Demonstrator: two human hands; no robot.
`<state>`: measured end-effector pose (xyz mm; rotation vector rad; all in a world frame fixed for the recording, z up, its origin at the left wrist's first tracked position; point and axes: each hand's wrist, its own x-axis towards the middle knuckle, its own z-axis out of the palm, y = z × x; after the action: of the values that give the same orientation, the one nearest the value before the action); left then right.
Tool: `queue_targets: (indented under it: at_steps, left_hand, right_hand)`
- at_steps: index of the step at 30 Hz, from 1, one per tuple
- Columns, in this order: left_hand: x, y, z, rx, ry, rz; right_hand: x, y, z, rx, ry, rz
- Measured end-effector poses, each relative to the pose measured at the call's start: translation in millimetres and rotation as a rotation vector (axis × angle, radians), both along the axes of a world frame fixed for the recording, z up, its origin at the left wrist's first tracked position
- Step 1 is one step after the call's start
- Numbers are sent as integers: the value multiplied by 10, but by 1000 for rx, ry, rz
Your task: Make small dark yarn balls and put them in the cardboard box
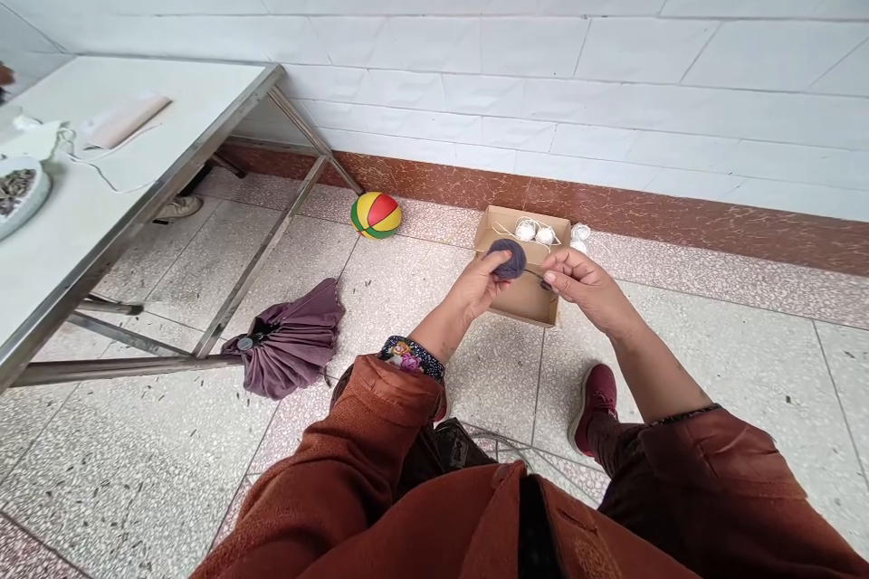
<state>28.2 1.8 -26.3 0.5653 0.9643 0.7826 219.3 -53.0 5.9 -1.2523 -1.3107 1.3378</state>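
My left hand (479,285) is closed around a dark grey-purple ball of yarn (507,260), with the thumb on top. A dark strand runs from the ball to my right hand (580,285), whose thumb and forefinger pinch it. Below both hands, on the floor, lies an open cardboard box (522,306). Inside it, near the back, are white yarn balls (525,230) with loose pale strands. Another white yarn ball (580,233) lies just outside the box's right side. A small dark piece by my right fingertips is too small to make out.
A metal-framed table (204,99) stands at the left, carrying a bowl (27,199) and a rolled pinkish item (128,122). A colourful ball (377,215) lies by the tiled wall (434,45). A folded purple umbrella (291,339) lies beside the table leg. My red shoe (597,403) is below.
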Motion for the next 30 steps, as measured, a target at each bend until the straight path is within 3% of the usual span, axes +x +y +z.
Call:
queue_targets:
  at_steps: [5, 9, 11, 15, 18, 23, 26, 30]
  left_hand:
    - [-139, 176, 51, -100, -30, 176]
    - [-163, 195, 35, -21, 23, 186]
    - [-138, 169, 17, 63, 83, 146]
    - [-69, 82, 7, 337, 313, -4]
    - [-38, -1, 43, 556, 412, -207]
    - [-1, -160, 141, 686, 249, -584]
    - [19, -247, 180, 636, 81, -588]
    - [18, -292, 190, 463, -102, -411]
  right_hand:
    - [82, -13, -76, -156, -182, 134]
    - [101, -45, -6, -157, -233, 322]
    - [86, -59, 59, -140, -190, 341]
    - [54, -59, 137, -49, -118, 207]
    - [55, -37, 121, 16, -64, 93]
    - [92, 22, 26, 72, -62, -88]
    - [108, 57, -44, 99, -138, -170]
    - [78, 85, -145, 68, -273, -152]
